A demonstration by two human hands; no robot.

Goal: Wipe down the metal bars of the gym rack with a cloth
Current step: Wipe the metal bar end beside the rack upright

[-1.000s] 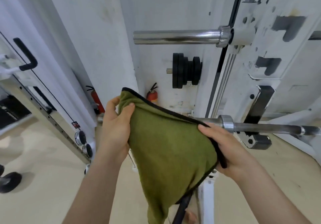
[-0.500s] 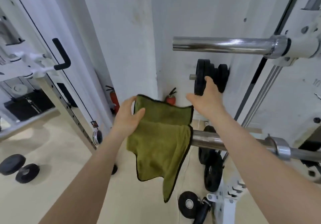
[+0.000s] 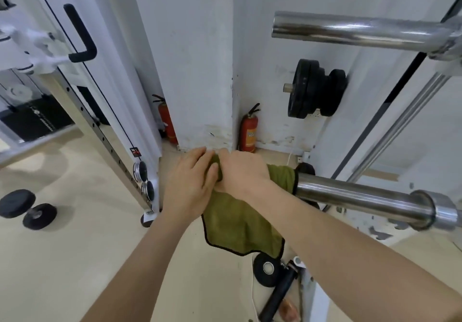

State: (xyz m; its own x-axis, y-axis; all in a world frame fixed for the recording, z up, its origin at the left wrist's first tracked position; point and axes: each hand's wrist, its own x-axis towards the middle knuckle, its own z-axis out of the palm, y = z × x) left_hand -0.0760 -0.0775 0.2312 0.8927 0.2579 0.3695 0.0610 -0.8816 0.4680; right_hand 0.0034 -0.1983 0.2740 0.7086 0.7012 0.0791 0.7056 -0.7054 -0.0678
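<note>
A green cloth (image 3: pixel 240 224) with a black hem is draped over the free end of the lower chrome bar (image 3: pixel 360 196), and most of it hangs below. My right hand (image 3: pixel 240 171) grips the cloth-covered bar end from above. My left hand (image 3: pixel 192 184) lies against the cloth at the bar's tip, fingers fairly straight. The bar's end is hidden under cloth and hands. To the right the bar runs bare to a steel collar (image 3: pixel 440 211). A second chrome bar (image 3: pixel 355 31) sticks out higher up on the rack.
Black weight plates (image 3: pixel 315 89) hang on a peg by the wall. Two red fire extinguishers (image 3: pixel 248 131) stand in the corner. A white cable machine post (image 3: pixel 105 131) with a black handle (image 3: pixel 82 34) is left. Dumbbells (image 3: pixel 27 209) and plates (image 3: pixel 267 269) lie on the floor.
The cloth went from hanging in my left hand to draped over the lower bar's end. My right hand came down from beside the plates onto it, and my left closed in.
</note>
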